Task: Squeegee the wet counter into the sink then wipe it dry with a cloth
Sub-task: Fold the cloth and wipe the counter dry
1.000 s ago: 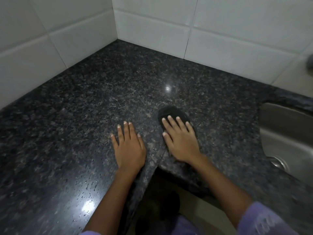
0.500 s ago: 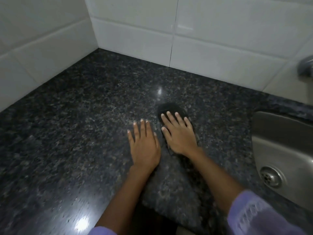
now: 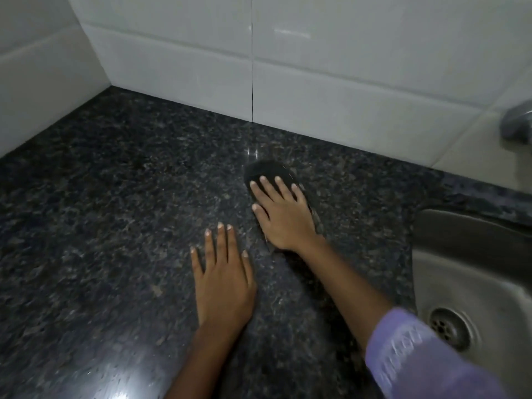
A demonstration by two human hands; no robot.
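Right hand [image 3: 283, 218] flat, palm down, on a dark cloth [image 3: 267, 169], fingers spread only a little and pointing toward the tiled wall [image 3: 316, 90]; pressing on the cloth, not gripping it. Cloth lying on the dark speckled desk [image 3: 115, 197], its rounded far end showing beyond the fingertips, a strip of it also visible along the right side of the hand. Right forearm stretched out from the lower right, lilac sleeve [image 3: 417, 361] pushed up near the elbow. Left hand [image 3: 223, 280] also flat on the bare desk, palm down, fingers open and slightly apart, holding nothing, just beside and nearer than the right hand, not touching it. Steel sink [image 3: 472, 269] at the right, apart from the cloth, drain visible. Tap [image 3: 518, 122] partly in view at the right edge.
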